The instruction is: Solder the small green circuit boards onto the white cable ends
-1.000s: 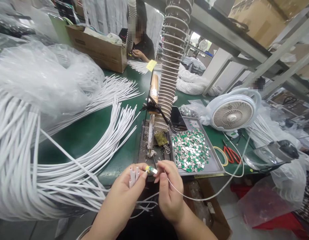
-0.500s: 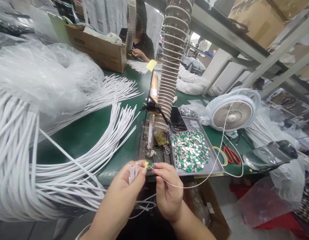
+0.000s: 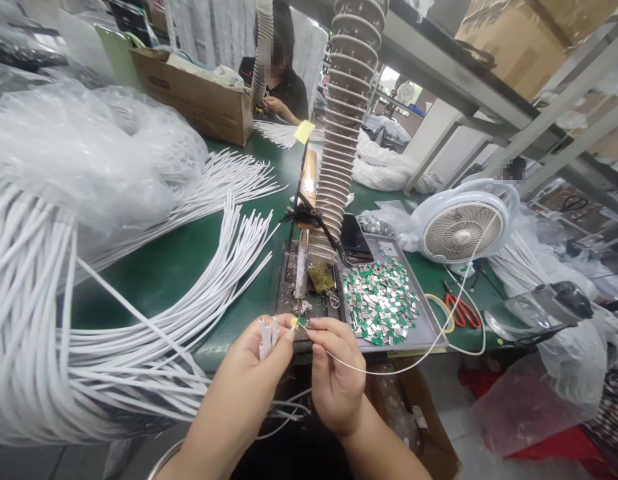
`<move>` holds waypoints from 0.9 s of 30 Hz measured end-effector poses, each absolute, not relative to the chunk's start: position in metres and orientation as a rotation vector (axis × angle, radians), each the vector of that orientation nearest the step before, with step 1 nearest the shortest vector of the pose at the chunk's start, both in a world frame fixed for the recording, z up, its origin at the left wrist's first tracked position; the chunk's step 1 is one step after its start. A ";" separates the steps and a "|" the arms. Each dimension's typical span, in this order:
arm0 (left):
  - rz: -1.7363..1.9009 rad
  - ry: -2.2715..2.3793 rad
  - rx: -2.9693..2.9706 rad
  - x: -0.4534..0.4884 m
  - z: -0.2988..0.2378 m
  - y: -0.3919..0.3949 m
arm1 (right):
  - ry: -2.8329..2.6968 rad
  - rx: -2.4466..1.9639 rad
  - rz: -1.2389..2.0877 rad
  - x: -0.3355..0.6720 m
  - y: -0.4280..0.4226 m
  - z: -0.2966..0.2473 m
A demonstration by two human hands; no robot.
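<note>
Barely visible, a tiny green circuit board (image 3: 301, 322) pinched by the fingertips of the right hand (image 3: 337, 380), just above the front edge of the green worktop (image 3: 163, 287), its details too small to make out. Almost touching it, a small yellow tip (image 3: 293, 321) at the thumb of the left hand (image 3: 243, 373), hard to identify. That hand curled closed around white cable ends (image 3: 267, 337), only their tips showing above the fingers. From the right hand, a thin white wire (image 3: 389, 365) looping across the front of a metal tray (image 3: 429, 327) of green-and-silver pieces (image 3: 381, 303), then up over a white desk fan (image 3: 461, 230). Just behind the hands, a soldering iron (image 3: 309, 177) upright in a stand, and a ribbed white duct (image 3: 346, 87) blocking part of the view. To the left, a great heap of white cables (image 3: 29, 320); to the right, red-handled scissors (image 3: 461, 312). Far off, a co-worker (image 3: 283, 87) beyond a cardboard box (image 3: 189, 100).
</note>
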State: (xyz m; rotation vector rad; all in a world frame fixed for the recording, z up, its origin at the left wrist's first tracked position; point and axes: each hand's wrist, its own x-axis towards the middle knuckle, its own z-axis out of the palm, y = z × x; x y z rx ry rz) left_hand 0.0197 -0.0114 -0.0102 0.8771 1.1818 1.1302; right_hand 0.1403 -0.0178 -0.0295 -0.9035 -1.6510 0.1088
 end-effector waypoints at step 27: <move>1.156 1.165 0.898 0.017 -0.004 -0.006 | -1.658 -0.915 0.076 0.139 -0.014 -0.029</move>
